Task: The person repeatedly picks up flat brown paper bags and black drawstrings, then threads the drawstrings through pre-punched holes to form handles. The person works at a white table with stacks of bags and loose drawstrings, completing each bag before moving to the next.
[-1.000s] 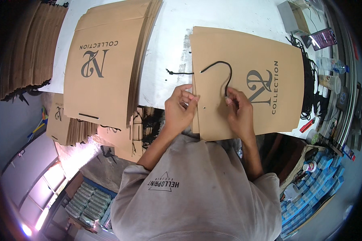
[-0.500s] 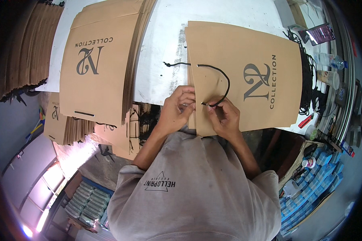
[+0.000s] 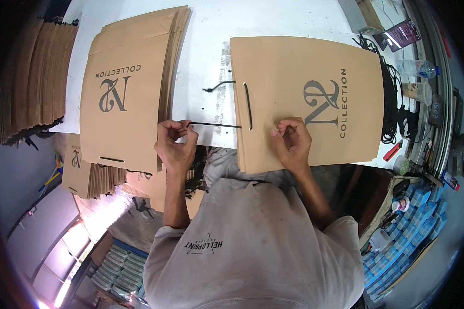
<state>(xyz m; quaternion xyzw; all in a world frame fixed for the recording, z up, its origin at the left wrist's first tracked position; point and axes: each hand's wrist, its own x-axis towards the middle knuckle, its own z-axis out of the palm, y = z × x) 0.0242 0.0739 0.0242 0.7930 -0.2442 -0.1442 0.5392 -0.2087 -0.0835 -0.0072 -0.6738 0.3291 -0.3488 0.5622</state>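
A brown paper bag [image 3: 278, 62] lies flat on the table, with more brown paper showing under its left edge. A black cord [image 3: 216, 124] passes through two holes near that edge and lies snug as a short straight line between them. My left hand [image 3: 174, 147], left of the bag, pinches one end of the cord and holds it taut. The other, knotted end trails from the bag's left edge farther back. My right hand [image 3: 294, 145] is over the bag's near half, thumb and fingers drawn together, with nothing visible in them.
A stack of brown bags [image 3: 126, 51] stands left, beside a further bundle [image 3: 36, 77]. At right are a heap of black cords [image 3: 392, 98], a red cutter [image 3: 392, 151], a phone [image 3: 402, 35], a plastic bottle [image 3: 417, 68] and a cup [image 3: 416, 92].
My left hand has moved left, pulling the cord end out from the bag's edge. The loose loop on the bag has tightened flat. My right hand has let go of the cord.
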